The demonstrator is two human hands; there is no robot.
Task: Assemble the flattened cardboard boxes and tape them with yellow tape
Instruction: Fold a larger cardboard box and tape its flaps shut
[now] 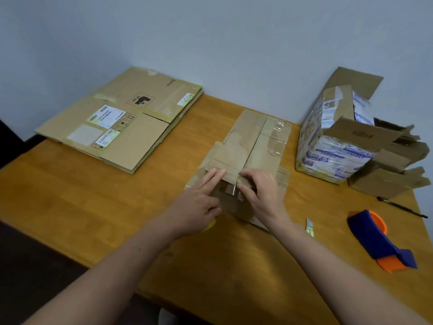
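Observation:
A brown cardboard box (248, 146) lies in the middle of the wooden table (93, 202), its flaps folded shut along a centre seam. My left hand (199, 202) presses its straight index and middle fingers on the box's near edge. Its other fingers are curled, and a bit of the yellow tape roll (209, 225) peeks out under the palm. My right hand (260, 193) is curled at the seam's near end and pinches a glossy strip of tape (234, 190) down over the box's front face.
A stack of flattened boxes (121, 120) lies at the back left. An open box wrapped in printed tape (335, 141) and open brown boxes (386, 179) stand at the right. A blue-orange tape dispenser (379, 240), a black pen (403, 207) and a small cutter (309, 226) lie nearby.

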